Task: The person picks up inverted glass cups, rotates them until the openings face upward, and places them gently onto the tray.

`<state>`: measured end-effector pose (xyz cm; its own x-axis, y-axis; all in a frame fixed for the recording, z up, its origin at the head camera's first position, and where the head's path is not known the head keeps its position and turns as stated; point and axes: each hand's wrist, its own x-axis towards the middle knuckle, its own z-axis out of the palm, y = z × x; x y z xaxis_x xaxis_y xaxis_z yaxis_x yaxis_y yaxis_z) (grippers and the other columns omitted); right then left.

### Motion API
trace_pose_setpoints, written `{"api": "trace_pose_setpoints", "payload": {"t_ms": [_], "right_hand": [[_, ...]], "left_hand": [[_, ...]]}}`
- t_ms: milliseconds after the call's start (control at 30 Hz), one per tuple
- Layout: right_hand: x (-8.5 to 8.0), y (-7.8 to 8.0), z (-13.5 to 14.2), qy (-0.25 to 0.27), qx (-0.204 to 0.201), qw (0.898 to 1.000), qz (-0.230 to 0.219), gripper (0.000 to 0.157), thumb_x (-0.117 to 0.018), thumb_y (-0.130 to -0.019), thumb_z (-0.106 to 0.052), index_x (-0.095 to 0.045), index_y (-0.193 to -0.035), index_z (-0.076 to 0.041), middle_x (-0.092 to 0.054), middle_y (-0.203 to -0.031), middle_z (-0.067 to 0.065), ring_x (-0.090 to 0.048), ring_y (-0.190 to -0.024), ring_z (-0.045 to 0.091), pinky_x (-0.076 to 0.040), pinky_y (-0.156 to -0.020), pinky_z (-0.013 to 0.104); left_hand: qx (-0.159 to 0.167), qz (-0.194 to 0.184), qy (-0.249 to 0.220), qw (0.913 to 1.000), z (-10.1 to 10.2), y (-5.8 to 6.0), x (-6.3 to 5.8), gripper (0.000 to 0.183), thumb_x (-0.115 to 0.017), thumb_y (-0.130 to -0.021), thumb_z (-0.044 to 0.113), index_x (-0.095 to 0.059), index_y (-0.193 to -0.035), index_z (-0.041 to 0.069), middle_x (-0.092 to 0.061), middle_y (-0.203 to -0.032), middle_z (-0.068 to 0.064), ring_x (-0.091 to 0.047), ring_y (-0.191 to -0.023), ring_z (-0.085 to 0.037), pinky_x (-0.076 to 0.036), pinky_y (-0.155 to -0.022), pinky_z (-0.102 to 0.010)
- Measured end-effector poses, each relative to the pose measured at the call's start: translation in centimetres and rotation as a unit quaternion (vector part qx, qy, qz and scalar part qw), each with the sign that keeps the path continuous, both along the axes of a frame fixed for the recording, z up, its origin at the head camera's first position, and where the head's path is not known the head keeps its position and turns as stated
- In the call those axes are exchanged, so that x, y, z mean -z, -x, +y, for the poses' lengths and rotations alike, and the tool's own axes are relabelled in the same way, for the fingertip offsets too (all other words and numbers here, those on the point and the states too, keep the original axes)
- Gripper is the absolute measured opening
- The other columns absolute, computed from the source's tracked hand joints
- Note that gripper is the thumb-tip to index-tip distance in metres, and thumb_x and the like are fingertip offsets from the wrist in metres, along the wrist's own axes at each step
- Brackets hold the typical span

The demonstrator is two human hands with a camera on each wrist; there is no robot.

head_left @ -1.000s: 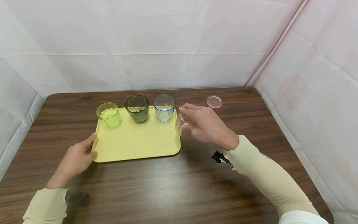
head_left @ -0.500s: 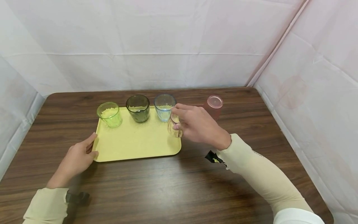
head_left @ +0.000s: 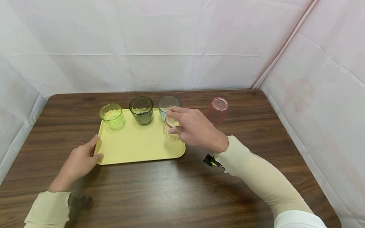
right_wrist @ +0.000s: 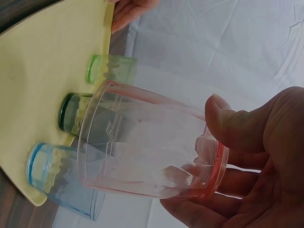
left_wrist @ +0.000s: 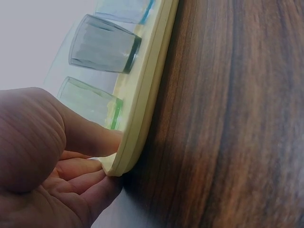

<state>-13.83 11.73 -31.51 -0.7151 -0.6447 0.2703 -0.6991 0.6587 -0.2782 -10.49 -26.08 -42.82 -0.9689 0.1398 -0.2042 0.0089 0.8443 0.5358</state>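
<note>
Your left hand (head_left: 81,160) pinches the left edge of the tray (head_left: 137,142). Over the tray's right end, your right hand (head_left: 196,128) grips the pale pink glass (right_wrist: 147,142) beneath it by the base, mouth down, nearer you than the blue glass (head_left: 169,102).

The tray's (head_left: 134,144) middle and front offer open room, reachable low over the counter (head_left: 154,193) along its near edge. Across the back, the green glass (head_left: 113,117), dark glass (head_left: 141,110) and blue glass (head_left: 167,103) form a row with only slim gaps between rims. The right hand (head_left: 195,128) and its held glass (head_left: 170,131) block the right end, in front of the blue one. The left hand (head_left: 81,161) bars the left edge. Right of the tray, a pink glass (head_left: 217,110) stands behind the right wrist; cloth (head_left: 159,44) walls off the back.
</note>
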Motion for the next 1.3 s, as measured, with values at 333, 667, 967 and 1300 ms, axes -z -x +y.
{"api": "trace_pose_setpoints", "payload": {"t_ms": [333,667,967,1300], "right_hand": [[-0.3,-0.2,-1.4,-0.006,-0.015,1.000,0.008,0.037,-0.079,-0.093,-0.022,-0.070,-0.125,-0.005,-0.069,-0.112,0.003,-0.065,-0.076,0.013,-0.059,-0.075,0.033],[-0.4,-0.2,-2.8,-0.018,-0.033,0.999,0.021,0.024,-0.079,-0.094,-0.021,-0.069,-0.112,-0.010,-0.060,-0.096,-0.002,-0.057,-0.075,0.010,-0.052,-0.065,0.028],[-0.7,-0.2,-4.0,-0.029,-0.036,0.999,0.001,0.040,-0.077,-0.095,-0.025,-0.068,-0.130,-0.007,-0.069,-0.113,0.002,-0.068,-0.088,0.015,-0.059,-0.082,0.032],[-0.7,-0.3,-5.4,-0.009,-0.043,0.999,-0.010,0.049,-0.076,-0.096,-0.027,-0.065,-0.139,-0.005,-0.070,-0.135,0.008,-0.073,-0.107,0.020,-0.059,-0.100,0.036]], "left_hand": [[0.006,-0.007,-0.001,1.0000,0.1,-0.1,-0.2,0.076,-0.064,-0.100,0.014,-0.024,-0.159,-0.012,-0.023,-0.164,-0.034,-0.040,-0.144,-0.057,-0.045,-0.108,-0.069],[0.010,-0.011,-0.006,0.9999,0.2,-0.1,-0.3,0.076,-0.063,-0.101,0.015,-0.024,-0.159,-0.012,-0.021,-0.165,-0.034,-0.034,-0.147,-0.058,-0.037,-0.113,-0.073],[0.015,-0.004,-0.003,0.9999,0.5,-0.1,-0.7,0.080,-0.066,-0.101,0.024,-0.025,-0.159,-0.013,-0.026,-0.162,-0.038,-0.036,-0.144,-0.061,-0.038,-0.111,-0.074],[0.033,-0.013,0.010,0.9993,1.7,-0.5,-2.3,0.091,-0.068,-0.100,0.039,-0.023,-0.160,-0.013,-0.035,-0.155,-0.043,-0.042,-0.138,-0.062,-0.042,-0.108,-0.073]]}}
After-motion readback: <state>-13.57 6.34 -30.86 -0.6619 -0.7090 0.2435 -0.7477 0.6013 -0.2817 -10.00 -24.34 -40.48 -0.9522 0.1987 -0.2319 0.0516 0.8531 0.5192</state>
